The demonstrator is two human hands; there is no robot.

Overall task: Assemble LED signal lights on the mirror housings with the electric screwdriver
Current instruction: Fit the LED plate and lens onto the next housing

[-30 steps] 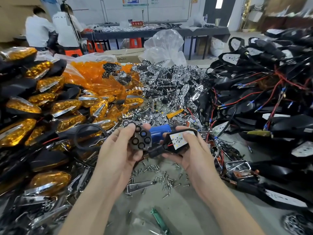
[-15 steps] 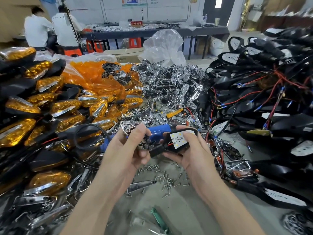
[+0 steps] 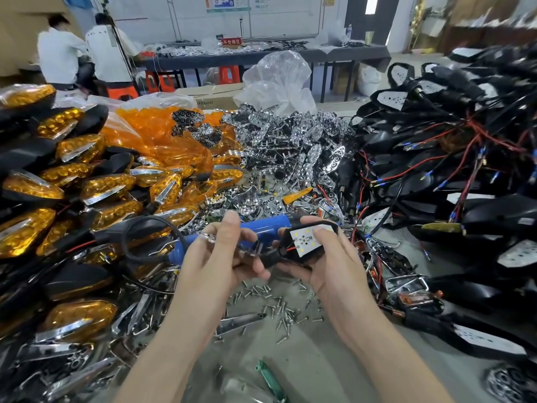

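1. The black mirror housing [image 3: 302, 258] is a small dark shell held above the table, between the two hands. A white LED board [image 3: 308, 239] sits face-up in it, showing yellow chips and dark holes. A red wire [image 3: 289, 249] leaves the board's left edge.
2. Finished amber signal lights [image 3: 87, 187] are stacked at far left, with loose amber lenses [image 3: 162, 141] behind them. A heap of chrome reflectors [image 3: 290, 146] fills the centre, and wired black housings [image 3: 436, 175] are piled at right. A blue electric screwdriver [image 3: 261, 226] lies just behind both hands, its middle covered by the left one. Loose screws [image 3: 270, 301] are scattered on the table [image 3: 305, 359] below the hands, and a green tool [image 3: 270, 379] lies nearer the camera.
3. The left hand [image 3: 220, 257] has curled fingers that pinch a small chrome part [image 3: 207, 237], which they mostly hide. The right hand [image 3: 331, 266] grips the mirror housing from beneath, with its thumb pressing on the board's right end. The housing's narrow end points toward the left fingertips, close beside them.
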